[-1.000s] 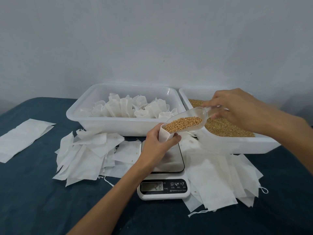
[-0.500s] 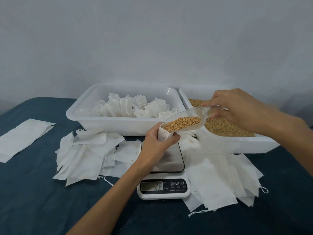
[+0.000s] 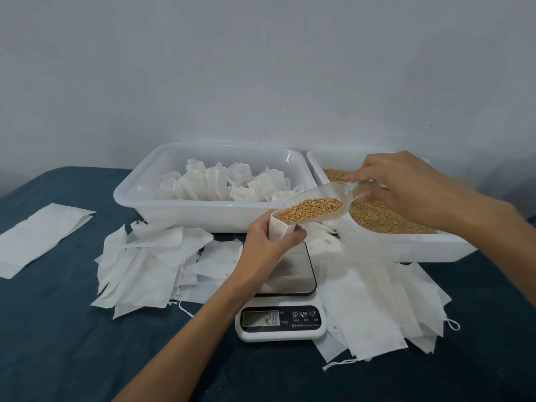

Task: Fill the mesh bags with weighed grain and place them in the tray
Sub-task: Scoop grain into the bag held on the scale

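- Head view: the scale [image 3: 280,320] display reads "28"; its button labels are too small to read.
- Two white trays: the left tray [image 3: 185,211] holds filled bags, the right tray [image 3: 406,245] loose grain.
- The left hand [image 3: 268,248] grips one mesh bag [image 3: 280,229] above the scale.
- The right hand [image 3: 406,187] grasps a scoop [image 3: 319,203] of grain at the bag's mouth.

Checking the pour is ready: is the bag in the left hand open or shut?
Open: the left hand holds the mesh bag mouth-up, with the scoop lip resting at its opening.

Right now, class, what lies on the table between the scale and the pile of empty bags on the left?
In the head view, nothing separate: the pile of empty bags reaches the scale, its nearest bags passing under the left forearm.
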### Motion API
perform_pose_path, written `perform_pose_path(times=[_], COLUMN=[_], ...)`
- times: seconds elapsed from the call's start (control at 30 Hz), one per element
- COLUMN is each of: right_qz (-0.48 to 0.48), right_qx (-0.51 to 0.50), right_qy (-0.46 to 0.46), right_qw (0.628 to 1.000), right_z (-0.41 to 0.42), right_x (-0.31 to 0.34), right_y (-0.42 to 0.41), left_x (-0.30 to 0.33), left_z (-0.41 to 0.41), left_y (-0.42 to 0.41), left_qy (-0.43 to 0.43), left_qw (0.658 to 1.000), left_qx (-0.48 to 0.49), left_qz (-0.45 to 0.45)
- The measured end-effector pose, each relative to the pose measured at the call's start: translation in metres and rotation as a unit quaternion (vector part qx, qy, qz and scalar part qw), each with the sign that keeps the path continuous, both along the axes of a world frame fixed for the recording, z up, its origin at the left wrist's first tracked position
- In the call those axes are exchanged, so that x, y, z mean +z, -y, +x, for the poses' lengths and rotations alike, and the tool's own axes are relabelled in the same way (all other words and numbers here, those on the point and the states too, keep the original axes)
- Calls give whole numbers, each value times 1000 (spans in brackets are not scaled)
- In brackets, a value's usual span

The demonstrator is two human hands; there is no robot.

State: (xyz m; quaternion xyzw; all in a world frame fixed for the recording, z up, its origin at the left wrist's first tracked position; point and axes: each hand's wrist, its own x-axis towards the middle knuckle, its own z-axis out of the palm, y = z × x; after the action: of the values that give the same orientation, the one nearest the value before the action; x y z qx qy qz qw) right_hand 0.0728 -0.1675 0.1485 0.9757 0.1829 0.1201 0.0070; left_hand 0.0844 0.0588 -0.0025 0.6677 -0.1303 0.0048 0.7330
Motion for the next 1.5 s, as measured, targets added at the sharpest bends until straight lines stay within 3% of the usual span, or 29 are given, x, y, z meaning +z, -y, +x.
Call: perform_pose_path(times=[0.87, 1.5], right_qz=[-17, -6], right_qx=[26, -3], right_qy=[27, -6], right_qw=[999, 1000], right_z=[0, 1], right_x=[2, 2], right_y=[-5, -6], left_x=[2, 4], left_z=[-1, -3], left_y=[-1, -3], left_qy=[-11, -17], left_qw=[1000, 1000], left_qx=[1, -1], left_qz=[-10, -15])
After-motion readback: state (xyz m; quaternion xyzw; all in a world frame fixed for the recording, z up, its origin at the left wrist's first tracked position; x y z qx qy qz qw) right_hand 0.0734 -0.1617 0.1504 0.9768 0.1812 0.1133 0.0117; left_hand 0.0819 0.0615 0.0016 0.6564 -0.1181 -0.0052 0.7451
